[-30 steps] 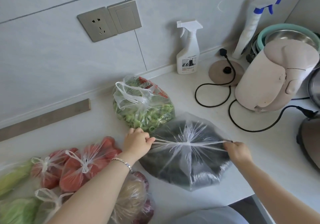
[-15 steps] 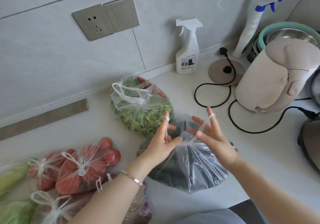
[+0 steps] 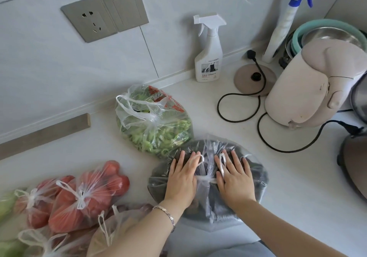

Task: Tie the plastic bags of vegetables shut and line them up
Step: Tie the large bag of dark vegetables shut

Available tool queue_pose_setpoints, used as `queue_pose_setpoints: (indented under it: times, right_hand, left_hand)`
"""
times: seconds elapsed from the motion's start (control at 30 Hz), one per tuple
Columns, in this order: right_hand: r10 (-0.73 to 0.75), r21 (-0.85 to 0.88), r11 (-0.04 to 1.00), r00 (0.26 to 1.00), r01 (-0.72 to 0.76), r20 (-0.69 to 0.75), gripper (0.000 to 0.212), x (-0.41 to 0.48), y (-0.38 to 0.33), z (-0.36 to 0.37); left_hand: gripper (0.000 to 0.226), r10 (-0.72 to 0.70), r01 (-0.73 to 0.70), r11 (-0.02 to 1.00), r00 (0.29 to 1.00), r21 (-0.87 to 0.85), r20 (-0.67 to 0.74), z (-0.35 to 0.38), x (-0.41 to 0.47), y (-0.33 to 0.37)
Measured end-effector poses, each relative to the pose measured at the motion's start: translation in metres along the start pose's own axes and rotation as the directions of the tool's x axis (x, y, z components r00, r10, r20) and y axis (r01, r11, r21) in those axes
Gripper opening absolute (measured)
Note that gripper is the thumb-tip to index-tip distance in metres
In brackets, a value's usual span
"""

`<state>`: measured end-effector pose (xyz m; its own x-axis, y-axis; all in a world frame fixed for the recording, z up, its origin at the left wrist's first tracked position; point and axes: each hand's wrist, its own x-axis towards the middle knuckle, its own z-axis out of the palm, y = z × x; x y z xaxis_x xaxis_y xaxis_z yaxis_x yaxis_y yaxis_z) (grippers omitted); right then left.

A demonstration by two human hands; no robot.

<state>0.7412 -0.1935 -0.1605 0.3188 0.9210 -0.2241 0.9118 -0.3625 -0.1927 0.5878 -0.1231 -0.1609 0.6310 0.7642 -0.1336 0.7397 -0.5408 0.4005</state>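
A clear bag of dark vegetables (image 3: pixel 255 170) lies near the counter's front edge, its handles knotted (image 3: pixel 206 179) on top. My left hand (image 3: pixel 181 179) and my right hand (image 3: pixel 235 180) rest palm-down on it, one on each side of the knot, fingers stretched out. A handle loop is hooked over a finger of each hand. Behind it stands a bag of green beans (image 3: pixel 156 131), tied. To the left lie two tied bags of tomatoes (image 3: pixel 85 195) (image 3: pixel 32 203). A further bag (image 3: pixel 117 229) lies partly under my left forearm.
A beige kettle (image 3: pixel 317 82) lies tilted at the right beside its base (image 3: pixel 255 77), with black cables (image 3: pixel 238 116) looping over the counter. Two spray bottles (image 3: pixel 208 58) (image 3: pixel 286 22) and stacked bowls (image 3: pixel 329 32) stand by the wall. A dark appliance (image 3: pixel 355 169) is at the right edge.
My hands pulled the handles taut sideways, then lifted them with loops on my fingers. Now both hands have come down flat onto the dark bag.
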Motion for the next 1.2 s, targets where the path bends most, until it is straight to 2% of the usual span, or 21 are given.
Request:
queue_pose_setpoints:
  times: [0.17, 0.23, 0.27, 0.3, 0.33, 0.37, 0.43, 0.47, 0.5, 0.53, 0.57, 0.67, 0.7, 0.73, 0.8, 0.9, 1.0, 1.03, 1.1, 1.13, 1.2]
  right_hand:
    - [-0.002, 0.017, 1.0, 0.997, 0.0, 0.081, 0.068, 0.001, 0.0, -0.003]
    - [-0.022, 0.113, 0.993, 1.0, 0.022, -0.001, 0.067, 0.0, -0.002, -0.006]
    - [-0.013, 0.259, 0.965, 0.998, 0.027, -0.058, 0.065, 0.0, -0.002, -0.009]
    - [0.05, 0.51, 0.86, 0.997, -0.013, -0.059, 0.058, 0.001, -0.004, -0.019]
    - [0.072, 0.779, 0.622, 0.996, -0.087, 0.054, 0.05, 0.002, -0.009, -0.034]
    - [0.068, 0.918, 0.369, 0.989, -0.147, 0.131, 0.046, 0.004, -0.013, -0.05]
    - [0.091, 0.988, 0.022, 0.985, -0.15, 0.147, 0.05, 0.01, -0.02, -0.079]
    - [0.097, 0.988, -0.082, 0.985, -0.132, 0.14, 0.052, 0.011, -0.023, -0.089]
    - [0.098, 0.983, -0.13, 0.985, -0.126, 0.139, 0.053, 0.016, -0.028, -0.097]
    - [0.092, 0.987, -0.109, 0.987, -0.121, 0.131, 0.055, 0.019, -0.032, -0.102]
    - [0.087, 0.993, -0.033, 0.989, -0.116, 0.119, 0.056, 0.021, -0.033, -0.102]
    - [0.069, 0.916, 0.392, 0.995, -0.087, 0.065, 0.054, 0.02, -0.025, -0.082]
    - [0.085, 0.873, 0.479, 0.995, -0.09, 0.056, 0.052, 0.019, -0.02, -0.072]
    - [0.121, 0.857, 0.502, 0.991, -0.117, 0.064, 0.051, 0.017, -0.017, -0.065]
    - [0.19, 0.868, 0.46, 0.976, -0.187, 0.109, 0.052, 0.017, -0.013, -0.063]
    - [0.133, 0.873, 0.461, 0.985, -0.159, 0.109, 0.058, 0.023, -0.016, -0.09]
    - [-0.044, 0.768, 0.64, 0.999, 0.004, 0.031, 0.052, 0.028, -0.025, -0.126]
    - [-0.086, 0.705, 0.707, 0.996, 0.053, 0.012, 0.048, 0.03, -0.027, -0.132]
    - [-0.119, 0.633, 0.771, 0.992, 0.071, 0.034, 0.045, 0.032, -0.029, -0.14]
    - [-0.114, 0.664, 0.747, 0.99, 0.029, 0.086, 0.042, 0.033, -0.026, -0.141]
    - [-0.067, 0.829, 0.555, 0.989, -0.07, 0.129, 0.022, 0.033, -0.013, -0.139]
  left_hand:
    - [0.071, -0.007, 0.005, 0.998, 1.0, 0.06, 0.024, 0.001, 0.003, 0.0]
    - [0.071, -0.036, 0.037, 0.998, 0.999, -0.046, 0.037, -0.004, 0.004, 0.003]
    - [0.065, -0.052, 0.056, 0.982, 0.998, -0.178, 0.029, -0.009, 0.004, 0.006]
    - [0.058, -0.092, 0.09, 0.926, 0.996, -0.367, 0.012, -0.018, 0.003, 0.011]
    - [0.051, -0.157, 0.126, 0.814, 0.988, -0.567, -0.006, -0.028, 0.002, 0.018]
    - [0.045, -0.238, 0.149, 0.681, 0.971, -0.717, -0.025, -0.04, 0.002, 0.025]
    - [0.032, -0.359, 0.121, 0.445, 0.932, -0.887, -0.054, -0.06, 0.009, 0.037]
    - [0.027, -0.393, 0.106, 0.331, 0.919, -0.938, -0.034, -0.068, 0.012, 0.042]
    - [0.024, -0.406, 0.089, 0.238, 0.914, -0.967, -0.016, -0.075, 0.017, 0.046]
    - [0.024, -0.41, 0.082, 0.186, 0.912, -0.979, -0.002, -0.079, 0.021, 0.048]
    - [0.025, -0.403, 0.094, 0.202, 0.915, -0.975, 0.005, -0.081, 0.024, 0.047]
    - [0.028, -0.319, 0.189, 0.471, 0.947, -0.862, 0.033, -0.071, 0.025, 0.035]
    - [0.029, -0.314, 0.238, 0.531, 0.947, -0.814, 0.072, -0.066, 0.024, 0.031]
    - [0.03, -0.32, 0.285, 0.554, 0.94, -0.782, 0.116, -0.062, 0.023, 0.028]
    - [0.028, -0.281, 0.304, 0.629, 0.947, -0.715, 0.155, -0.059, 0.021, 0.025]
    - [0.037, -0.11, 0.248, 0.794, 0.956, -0.554, 0.27, -0.06, 0.016, 0.03]
    - [0.027, -0.039, 0.172, 0.895, 0.949, -0.412, 0.312, -0.066, 0.02, 0.043]
    - [0.037, -0.041, 0.158, 0.909, 0.955, -0.385, 0.294, -0.067, 0.022, 0.045]
    - [0.047, -0.074, 0.179, 0.888, 0.964, -0.423, 0.254, -0.069, 0.023, 0.049]
    - [0.044, -0.097, 0.202, 0.848, 0.968, -0.489, 0.232, -0.071, 0.022, 0.051]
    - [0.027, -0.179, 0.278, 0.69, 0.96, -0.668, 0.214, -0.075, 0.018, 0.052]
